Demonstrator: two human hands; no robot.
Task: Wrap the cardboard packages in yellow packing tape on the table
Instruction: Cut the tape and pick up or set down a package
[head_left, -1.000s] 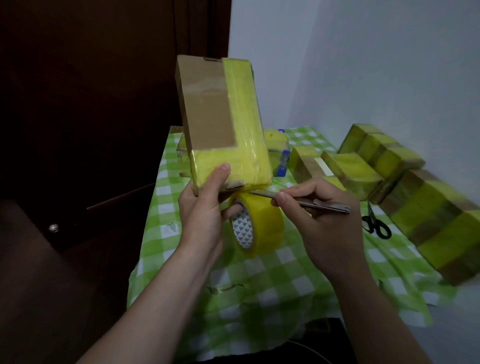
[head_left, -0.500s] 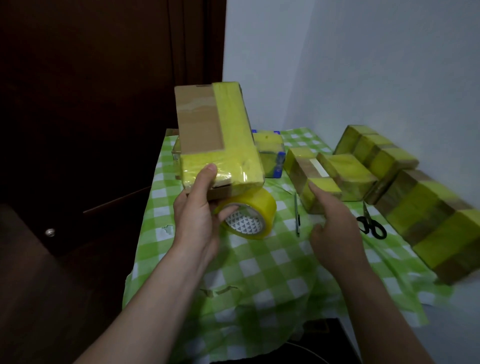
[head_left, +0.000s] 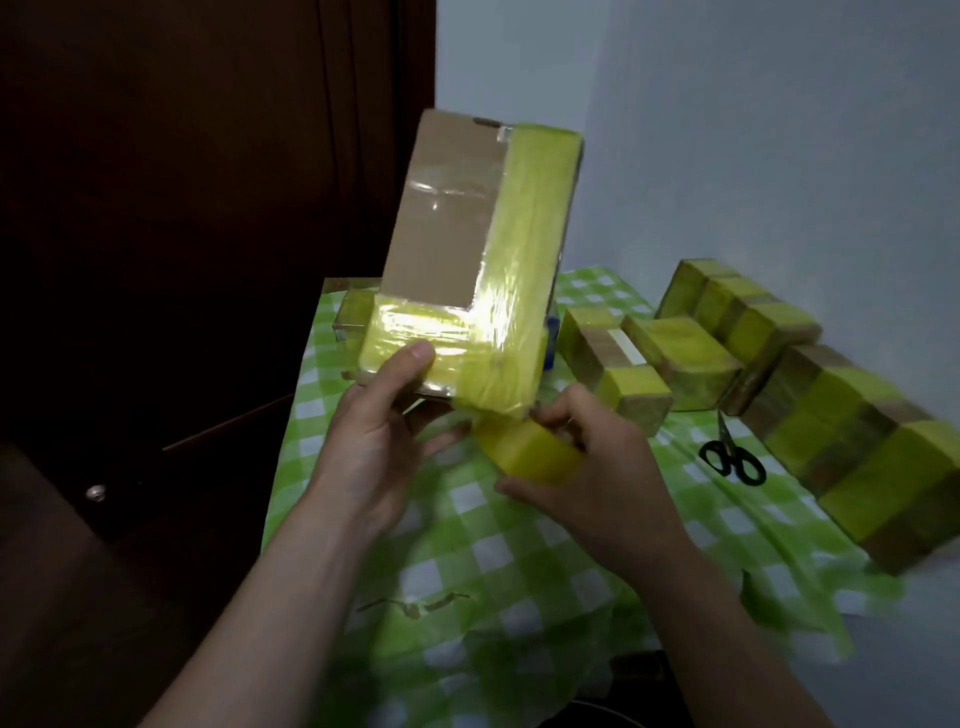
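Note:
A flat cardboard package (head_left: 447, 223) stands tilted in the air above the table, its right strip and lower end covered in yellow tape. My left hand (head_left: 374, 441) grips its lower end, thumb on the taped face. Just below the package's lower right corner sits the yellow tape roll (head_left: 530, 452), and my right hand (head_left: 597, 467) holds it with fingers curled round it. Tape runs from the roll up onto the package corner.
Several taped packages (head_left: 691, 353) lie along the right side of the green checked tablecloth (head_left: 493, 561), more by the wall (head_left: 852, 441). Black scissors (head_left: 732, 457) lie between them. A small taped box (head_left: 353, 314) sits behind the held package. A dark wooden door stands on the left.
My right hand set down the thin cutter it held a second ago, then came back and took hold of the tape roll. The package tilted up and rightwards.

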